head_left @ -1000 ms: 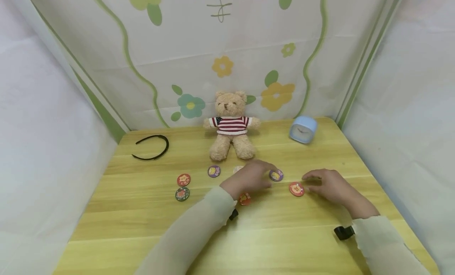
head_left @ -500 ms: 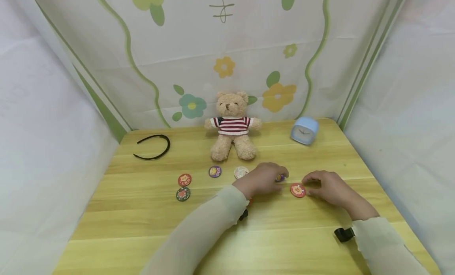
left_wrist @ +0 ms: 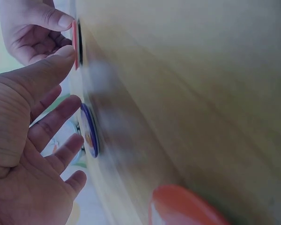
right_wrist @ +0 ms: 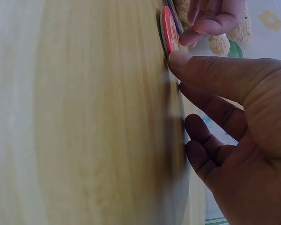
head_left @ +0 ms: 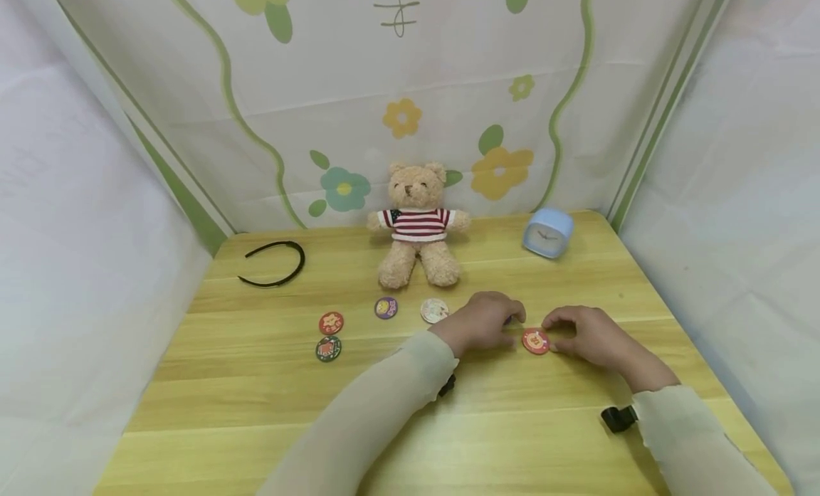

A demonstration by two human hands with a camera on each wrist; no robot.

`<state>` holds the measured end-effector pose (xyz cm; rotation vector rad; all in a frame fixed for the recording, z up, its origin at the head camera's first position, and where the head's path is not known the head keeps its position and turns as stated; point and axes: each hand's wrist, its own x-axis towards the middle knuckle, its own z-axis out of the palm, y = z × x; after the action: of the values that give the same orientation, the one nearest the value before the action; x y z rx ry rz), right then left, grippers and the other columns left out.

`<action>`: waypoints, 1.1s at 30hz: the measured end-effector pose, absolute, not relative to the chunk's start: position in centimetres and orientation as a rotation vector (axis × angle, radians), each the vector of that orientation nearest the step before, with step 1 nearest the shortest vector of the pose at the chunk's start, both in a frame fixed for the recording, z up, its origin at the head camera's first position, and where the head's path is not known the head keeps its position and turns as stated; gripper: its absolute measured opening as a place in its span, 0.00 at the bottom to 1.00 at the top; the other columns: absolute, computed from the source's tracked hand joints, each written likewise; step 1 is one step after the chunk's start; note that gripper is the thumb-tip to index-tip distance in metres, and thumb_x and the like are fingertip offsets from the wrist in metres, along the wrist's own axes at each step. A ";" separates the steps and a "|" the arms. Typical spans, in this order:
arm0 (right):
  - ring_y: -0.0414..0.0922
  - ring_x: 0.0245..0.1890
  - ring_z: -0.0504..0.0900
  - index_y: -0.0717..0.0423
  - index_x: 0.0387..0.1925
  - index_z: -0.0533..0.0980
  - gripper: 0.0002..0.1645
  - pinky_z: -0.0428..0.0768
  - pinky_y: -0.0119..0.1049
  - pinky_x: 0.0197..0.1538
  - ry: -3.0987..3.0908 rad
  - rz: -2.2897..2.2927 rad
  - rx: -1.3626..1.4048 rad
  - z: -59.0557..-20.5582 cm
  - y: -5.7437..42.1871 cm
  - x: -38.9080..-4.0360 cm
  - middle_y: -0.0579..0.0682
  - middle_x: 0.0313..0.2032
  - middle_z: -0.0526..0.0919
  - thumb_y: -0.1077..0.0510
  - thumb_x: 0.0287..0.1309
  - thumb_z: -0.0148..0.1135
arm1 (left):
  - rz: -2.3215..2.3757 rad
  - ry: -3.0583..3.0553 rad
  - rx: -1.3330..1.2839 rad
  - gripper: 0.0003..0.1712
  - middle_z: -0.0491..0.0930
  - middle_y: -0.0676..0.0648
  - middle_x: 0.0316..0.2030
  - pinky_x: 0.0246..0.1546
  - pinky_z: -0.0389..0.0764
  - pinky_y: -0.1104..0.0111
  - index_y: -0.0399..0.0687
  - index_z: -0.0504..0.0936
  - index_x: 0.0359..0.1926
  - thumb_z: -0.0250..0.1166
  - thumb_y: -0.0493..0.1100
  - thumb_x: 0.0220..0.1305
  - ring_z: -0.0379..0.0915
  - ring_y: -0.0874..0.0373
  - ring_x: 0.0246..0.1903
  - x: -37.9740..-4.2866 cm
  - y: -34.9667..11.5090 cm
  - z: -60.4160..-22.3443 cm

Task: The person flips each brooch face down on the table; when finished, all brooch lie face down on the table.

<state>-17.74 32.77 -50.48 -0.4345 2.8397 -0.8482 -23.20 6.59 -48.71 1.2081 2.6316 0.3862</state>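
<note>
My left hand (head_left: 482, 324) reaches across the table from the left, thumb and fingers apart. Its fingers are close by a purple-rimmed round badge (left_wrist: 90, 133), which they mostly hide in the head view. In the left wrist view the thumb tip overlaps the edge of a red round badge (head_left: 535, 341) that lies flat. From the right, my right hand (head_left: 592, 337) has its thumb at that red badge's right edge, with the index finger bent just behind it. A dark green rim shows beneath the red badge (right_wrist: 169, 30) in the right wrist view.
Other round badges lie to the left: white (head_left: 435, 310), purple (head_left: 386, 308), red (head_left: 331, 323) and green (head_left: 328, 349). A teddy bear (head_left: 418, 227) sits at the back, between a black headband (head_left: 300, 262) and a blue clock (head_left: 548, 233). Another red badge (left_wrist: 182, 208) shows below the left hand.
My left hand has moved right, over the purple badge and toward the red one, uncovering the white badge. The right hand stays almost where it was.
</note>
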 end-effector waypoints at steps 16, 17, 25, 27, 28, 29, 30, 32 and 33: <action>0.49 0.56 0.85 0.39 0.47 0.87 0.17 0.82 0.53 0.62 2.761 -0.881 -0.482 -50.4 32.7 -18.2 0.41 0.50 0.90 0.59 0.59 0.82 | 0.365 2.658 1.225 0.13 0.87 0.62 0.52 0.68 0.72 0.61 0.65 0.88 0.51 0.79 0.54 0.68 0.78 0.61 0.57 -23.1 8.0 -49.3; 0.48 0.56 0.85 0.39 0.46 0.87 0.17 0.82 0.52 0.61 2.759 -0.883 -0.482 -50.4 32.7 -18.2 0.40 0.49 0.90 0.59 0.59 0.82 | 0.363 2.662 1.232 0.12 0.87 0.63 0.51 0.67 0.73 0.61 0.65 0.88 0.50 0.79 0.54 0.68 0.78 0.62 0.56 -23.1 8.1 -49.3; 0.47 0.55 0.86 0.38 0.46 0.88 0.15 0.83 0.49 0.60 2.748 -0.873 -0.532 -50.2 32.5 -18.2 0.38 0.48 0.90 0.58 0.61 0.82 | 0.356 2.669 1.252 0.06 0.86 0.66 0.43 0.63 0.73 0.66 0.68 0.90 0.43 0.78 0.55 0.68 0.77 0.66 0.49 -22.9 8.5 -49.2; 0.48 0.55 0.86 0.39 0.46 0.88 0.15 0.83 0.50 0.60 2.752 -0.873 -0.550 -50.2 32.4 -18.2 0.38 0.49 0.90 0.57 0.61 0.82 | 0.346 2.670 1.261 0.06 0.86 0.67 0.43 0.63 0.73 0.66 0.69 0.90 0.43 0.78 0.55 0.68 0.77 0.66 0.48 -22.9 8.5 -49.1; 0.48 0.55 0.86 0.38 0.46 0.88 0.14 0.84 0.50 0.60 2.755 -0.872 -0.560 -50.2 32.4 -18.2 0.38 0.49 0.90 0.57 0.61 0.82 | 0.340 2.669 1.267 0.06 0.87 0.67 0.43 0.63 0.73 0.66 0.69 0.91 0.44 0.78 0.55 0.69 0.77 0.66 0.48 -22.9 8.6 -49.1; 0.48 0.55 0.86 0.38 0.46 0.88 0.14 0.83 0.51 0.60 2.757 -0.872 -0.574 -50.2 32.4 -18.1 0.38 0.49 0.90 0.57 0.62 0.82 | 0.333 2.669 1.273 0.07 0.87 0.67 0.44 0.63 0.73 0.66 0.69 0.91 0.45 0.78 0.55 0.69 0.77 0.66 0.49 -22.9 8.6 -49.1; 0.48 0.55 0.87 0.37 0.46 0.88 0.14 0.84 0.51 0.61 2.762 -0.870 -0.580 -50.2 32.4 -18.1 0.38 0.49 0.90 0.56 0.62 0.82 | 0.324 2.668 1.279 0.07 0.87 0.67 0.45 0.63 0.73 0.66 0.69 0.91 0.46 0.78 0.55 0.69 0.77 0.66 0.50 -22.9 8.6 -49.1; 0.48 0.56 0.87 0.36 0.46 0.89 0.13 0.83 0.51 0.61 2.781 -0.859 -0.601 -50.2 32.4 -17.9 0.37 0.50 0.90 0.56 0.63 0.81 | 0.296 2.667 1.292 0.09 0.88 0.66 0.49 0.65 0.73 0.65 0.70 0.92 0.50 0.77 0.56 0.70 0.78 0.66 0.53 -22.9 8.6 -49.1; 0.48 0.56 0.87 0.35 0.46 0.89 0.13 0.83 0.52 0.62 2.792 -0.853 -0.614 -50.3 32.4 -17.9 0.36 0.50 0.90 0.56 0.63 0.81 | 0.278 2.666 1.300 0.11 0.88 0.66 0.51 0.66 0.73 0.64 0.71 0.92 0.52 0.76 0.56 0.71 0.79 0.66 0.55 -22.9 8.6 -49.1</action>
<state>-17.85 32.43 -50.28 -0.6145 2.7922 -0.8530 -22.93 8.58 -49.11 1.2995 2.6664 0.2784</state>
